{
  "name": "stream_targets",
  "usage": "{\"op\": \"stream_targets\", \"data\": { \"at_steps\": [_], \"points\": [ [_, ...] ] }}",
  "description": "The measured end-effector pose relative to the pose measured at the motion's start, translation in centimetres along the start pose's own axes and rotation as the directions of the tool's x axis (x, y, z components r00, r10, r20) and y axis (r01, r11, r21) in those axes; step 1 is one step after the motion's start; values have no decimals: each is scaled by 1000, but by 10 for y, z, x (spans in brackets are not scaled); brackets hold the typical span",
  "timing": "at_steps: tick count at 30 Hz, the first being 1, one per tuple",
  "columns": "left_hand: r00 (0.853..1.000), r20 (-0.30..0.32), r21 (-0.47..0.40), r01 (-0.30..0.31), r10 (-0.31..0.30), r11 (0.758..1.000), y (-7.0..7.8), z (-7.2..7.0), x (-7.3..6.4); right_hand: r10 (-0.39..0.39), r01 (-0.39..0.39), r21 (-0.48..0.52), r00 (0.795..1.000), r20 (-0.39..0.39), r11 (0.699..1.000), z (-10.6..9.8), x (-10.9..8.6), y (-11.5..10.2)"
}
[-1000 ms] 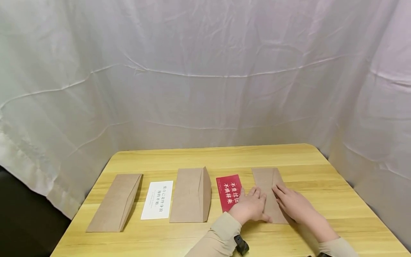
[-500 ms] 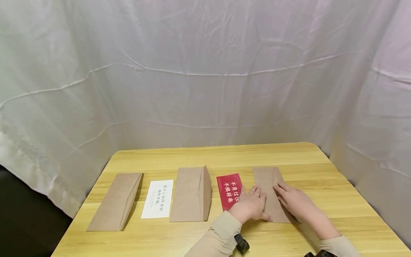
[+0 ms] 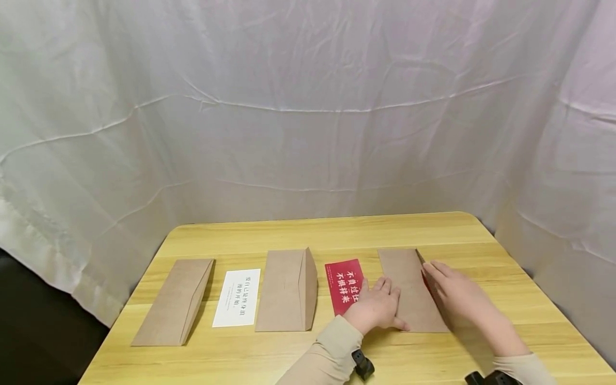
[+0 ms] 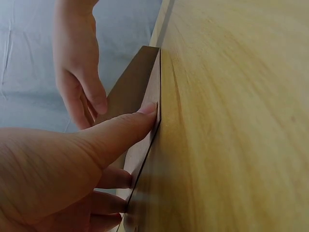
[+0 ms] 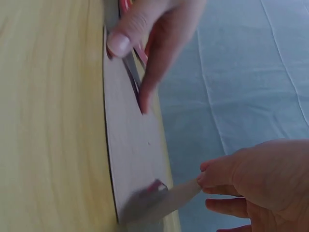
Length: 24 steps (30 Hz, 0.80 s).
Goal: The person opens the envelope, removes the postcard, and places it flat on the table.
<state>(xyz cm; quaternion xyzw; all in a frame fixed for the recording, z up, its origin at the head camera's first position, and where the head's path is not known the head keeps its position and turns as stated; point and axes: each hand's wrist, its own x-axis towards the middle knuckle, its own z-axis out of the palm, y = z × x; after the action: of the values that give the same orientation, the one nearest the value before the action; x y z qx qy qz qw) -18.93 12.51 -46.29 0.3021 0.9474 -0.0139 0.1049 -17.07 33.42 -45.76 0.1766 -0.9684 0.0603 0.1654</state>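
Observation:
A brown paper envelope (image 3: 408, 291) lies at the right of the row. My left hand (image 3: 377, 307) presses on its left part with spread fingers, the thumb (image 4: 130, 130) on the near end. At the envelope's right edge my right hand (image 3: 454, 293) pinches the flap (image 5: 181, 197) between thumb and fingers and holds it raised. A bit of red (image 5: 157, 185) shows in the opening under the flap. Under and beside the left wrist lies a red card (image 3: 343, 283) with white Chinese characters, its lower right corner covered by that hand.
Left of the red card lie a second brown envelope (image 3: 281, 291) with its flap partly lifted, a white printed card (image 3: 237, 298) and a third brown envelope (image 3: 168, 305). All rest on a wooden table (image 3: 308, 235). Pale curtains (image 3: 308, 133) hang behind it.
My right hand has moved right, lifting the envelope's flap up from its folded position, so the opening shows. My left hand stays in place on the envelope.

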Motion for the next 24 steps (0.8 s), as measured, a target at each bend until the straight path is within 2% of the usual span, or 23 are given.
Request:
{"op": "stream_targets", "data": {
  "at_steps": [3, 6, 10, 15, 20, 24],
  "points": [
    [1000, -1, -3, 1, -1, 1000, 0, 0, 0, 7, -7, -24, 1000, -31, 1000, -2, -2, 7],
    [1000, -3, -3, -2, 2, 1000, 0, 1, 1, 23, -23, -59, 1000, -8, 998, -4, -4, 14],
    [1000, -13, 0, -14, 14, 1000, 0, 1, 1, 89, -84, -81, 994, 64, 993, -4, -6, 23],
    [1000, -20, 4, -24, 24, 1000, -1, 0, 0, 169, -153, -105, 972, 163, 983, -1, -10, 34],
    [999, -22, 9, -24, 24, 1000, -1, 0, 0, 175, -154, -107, 957, 233, 982, 4, -13, 42],
    [999, -23, 19, -23, 23, 1000, -1, 1, 0, 152, -139, -68, 952, 267, 988, 9, -15, 49]
  ]
}}
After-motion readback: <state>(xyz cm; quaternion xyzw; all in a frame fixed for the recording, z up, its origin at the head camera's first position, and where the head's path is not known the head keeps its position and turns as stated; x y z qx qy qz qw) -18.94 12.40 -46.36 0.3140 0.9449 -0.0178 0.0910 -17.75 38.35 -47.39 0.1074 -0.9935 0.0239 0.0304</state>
